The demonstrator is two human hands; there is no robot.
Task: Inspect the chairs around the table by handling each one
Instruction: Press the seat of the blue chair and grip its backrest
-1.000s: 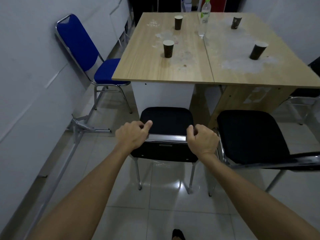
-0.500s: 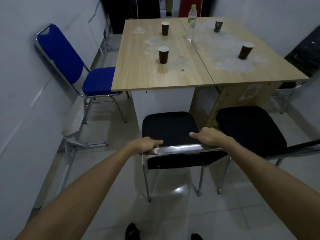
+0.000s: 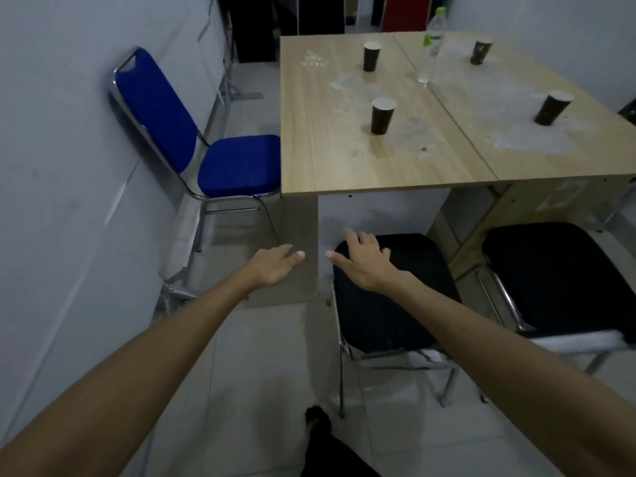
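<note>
blue chair (image 3: 237,165), 2 black chairs (image 3: 385,304), light wood table (image 3: 344,160), dark cups (image 3: 381,116).

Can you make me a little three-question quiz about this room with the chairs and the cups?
1. How many dark paper cups stand on the table?
2. True or false: the left hand is gripping the blue chair.
3. Which thing has a green cap: A) the bottle, B) a cup, C) a chair?

Key
1. Four; the nearest one stands on the left half of the table.
2. False. Both the left hand and the right hand are open and hold nothing; the right is above the black chair.
3. A, the bottle.
</note>
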